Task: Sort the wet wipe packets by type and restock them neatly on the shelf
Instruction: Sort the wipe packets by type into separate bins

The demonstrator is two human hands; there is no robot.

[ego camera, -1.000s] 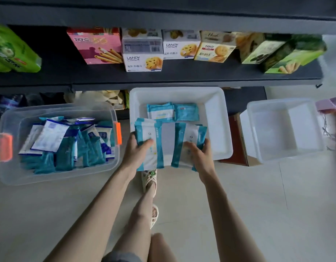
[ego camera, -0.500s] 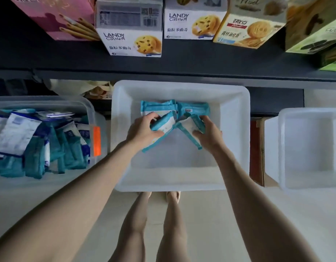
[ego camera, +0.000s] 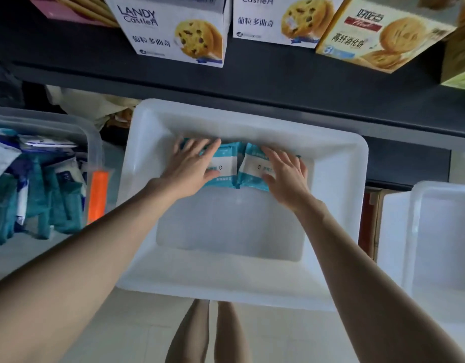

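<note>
Left grip (ego camera: 192, 166) and right grip (ego camera: 286, 171) are released, fingers straight, resting flat on the left packet (ego camera: 226, 162) and right packet (ego camera: 252, 165); these teal wipes lie side by side at the white bin's (ego camera: 252, 284) far wall. The clear tub (ego camera: 94, 153) at left holds more, seemingly mixed types.

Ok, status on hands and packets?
Left hand flat on left teal packet. Right hand flat on right teal packet. Packets side by side at far wall of white bin. Nothing in the way.
</note>
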